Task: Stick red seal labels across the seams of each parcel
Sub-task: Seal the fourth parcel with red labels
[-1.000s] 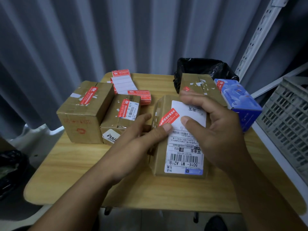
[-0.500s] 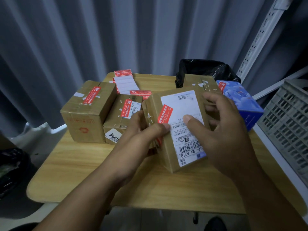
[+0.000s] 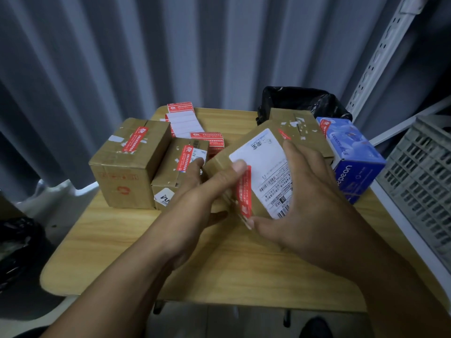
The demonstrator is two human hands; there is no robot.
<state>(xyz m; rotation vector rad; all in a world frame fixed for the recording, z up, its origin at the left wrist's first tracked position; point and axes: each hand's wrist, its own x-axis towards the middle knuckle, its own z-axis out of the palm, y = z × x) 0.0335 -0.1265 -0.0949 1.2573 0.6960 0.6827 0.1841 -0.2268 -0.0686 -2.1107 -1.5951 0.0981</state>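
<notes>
A brown cardboard parcel [image 3: 258, 152] with a white shipping label is lifted and tilted over the table's middle. A red seal label [image 3: 244, 191] runs over its near-left edge. My left hand [image 3: 202, 189] grips the parcel from the left, thumb pressing the top of the red label. My right hand [image 3: 310, 198] grips it from the right, thumb at the label's lower end. The strip of red seal labels [image 3: 185, 121] lies at the back of the wooden table [image 3: 122, 252].
Two brown boxes [image 3: 129, 162] [image 3: 180, 167] with red seals stand on the left. Behind the held parcel are another brown box [image 3: 302, 128], a blue box [image 3: 353, 154] and a black bag [image 3: 302, 101]. A grey crate [image 3: 424, 172] stands at the right.
The parcel went from lying flat on the table to lifted and turned, its seam edge now toward me. My thumbs have shifted onto the red label as it folds over the edge.
</notes>
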